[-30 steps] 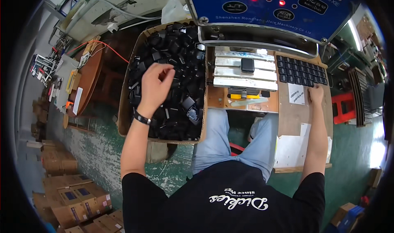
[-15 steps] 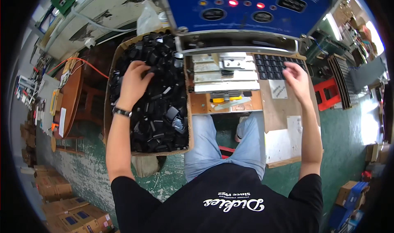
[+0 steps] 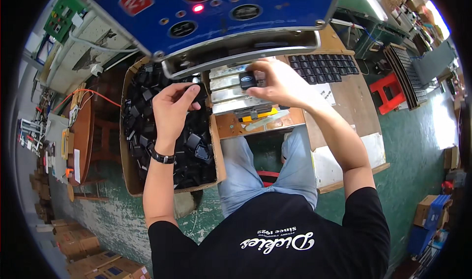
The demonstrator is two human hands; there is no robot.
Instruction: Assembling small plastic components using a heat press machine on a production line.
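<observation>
Your right hand has its thumb and fingers closed around a small black case, thumb at the lower edge and fingers at the upper. The case sits over the ridged metal bed, below the blue machine. It is squarish with rounded corners, dark all over, and its upward face bears a pale oval outline with a mark inside, too small to read.

Your left hand pinches a dark piece between thumb and fingers, above the right side of the cardboard box; your fingers cover much of the piece, so its full shape cannot be told. A heap of loose black cases fills the box, some glossy.

To your right, more cases lie in close rows on the bench, many with a small pale oval mark on top. A white paper just below them is partly hidden by your arm.

The blue machine carries dark oval badges with pale lettering, a red square label with white marks, and a line of blurred pale print along its lower edge. Your black shirt has white lettering across it.
</observation>
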